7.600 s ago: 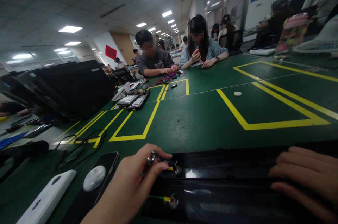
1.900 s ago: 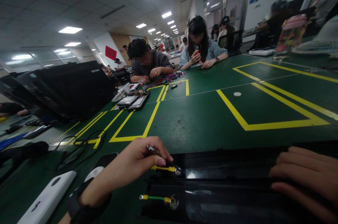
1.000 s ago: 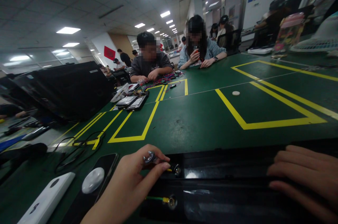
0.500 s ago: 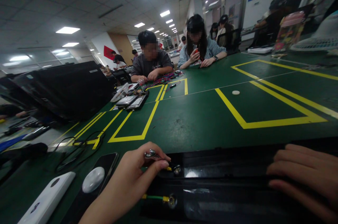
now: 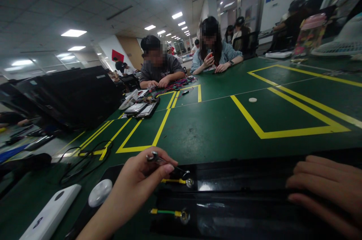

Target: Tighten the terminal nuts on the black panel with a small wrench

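Observation:
My left hand (image 5: 143, 176) pinches a small shiny wrench (image 5: 153, 157) between thumb and fingers. The wrench's far end is just above a metal bolt (image 5: 189, 183) on a glossy black panel (image 5: 223, 176); whether they touch I cannot tell. A yellow-sleeved wire lug (image 5: 174, 181) is attached at that bolt. Nearer me, a green wire with yellow ends (image 5: 165, 211) runs to a second bolt (image 5: 184, 216) on another black panel (image 5: 243, 213). On the right, my right hand (image 5: 325, 185) lies with fingers extended over the panels, holding nothing visible.
Left of my forearm lie a white rectangular device (image 5: 51, 213), a round white object (image 5: 100, 193) and a black cable (image 5: 85, 160). Hard drives (image 5: 147, 110) and black cases (image 5: 70, 96) stand farther left. Two people sit across the green table (image 5: 203, 130); a white disc (image 5: 252, 100) lies on it.
My left hand has shifted slightly left and up with the wrench, whose far end has moved off the upper bolt. More of the yellow lug shows now. My right hand stays nearly still.

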Motion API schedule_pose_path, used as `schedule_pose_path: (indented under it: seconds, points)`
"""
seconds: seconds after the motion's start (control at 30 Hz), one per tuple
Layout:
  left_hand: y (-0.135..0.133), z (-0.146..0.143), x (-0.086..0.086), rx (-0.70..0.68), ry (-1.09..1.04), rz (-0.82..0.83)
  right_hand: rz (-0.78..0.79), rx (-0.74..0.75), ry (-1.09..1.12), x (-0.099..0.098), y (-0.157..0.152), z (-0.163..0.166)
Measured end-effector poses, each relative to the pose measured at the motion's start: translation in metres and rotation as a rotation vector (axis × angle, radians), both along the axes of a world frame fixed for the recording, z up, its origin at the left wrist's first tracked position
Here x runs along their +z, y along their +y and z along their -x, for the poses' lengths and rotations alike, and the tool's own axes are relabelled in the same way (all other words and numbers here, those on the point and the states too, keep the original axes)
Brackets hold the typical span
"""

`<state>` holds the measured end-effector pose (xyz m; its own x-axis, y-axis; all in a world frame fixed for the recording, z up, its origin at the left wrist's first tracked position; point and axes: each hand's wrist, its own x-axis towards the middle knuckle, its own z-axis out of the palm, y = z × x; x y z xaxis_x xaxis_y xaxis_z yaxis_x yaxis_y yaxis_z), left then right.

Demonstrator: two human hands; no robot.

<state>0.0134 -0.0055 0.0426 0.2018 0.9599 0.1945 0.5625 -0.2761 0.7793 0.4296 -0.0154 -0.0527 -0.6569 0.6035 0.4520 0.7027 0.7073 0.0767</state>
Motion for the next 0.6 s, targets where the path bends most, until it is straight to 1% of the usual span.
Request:
schedule_pose_path:
  seconds: [0.1, 0.17, 0.3, 0.4, 0.6]
  points:
    - [-0.009, 0.004, 0.003, 0.113, -0.037, -0.123, 0.011, -0.019, 0.002, -0.002, -0.003, 0.0]
    - [-0.015, 0.003, 0.003, 0.137, 0.015, -0.168, 0.015, -0.015, 0.008, -0.003, -0.003, -0.001]
    - [-0.019, -0.004, -0.001, 0.07, 0.138, -0.189, 0.015, -0.005, 0.008, -0.005, -0.003, -0.003]
    - [-0.018, -0.008, -0.004, 0.039, 0.152, -0.192, -0.001, -0.002, 0.009, -0.006, -0.003, -0.004]
    - [-0.015, -0.006, -0.007, 0.038, 0.158, -0.178, 0.001, -0.014, -0.022, -0.003, -0.005, -0.002]
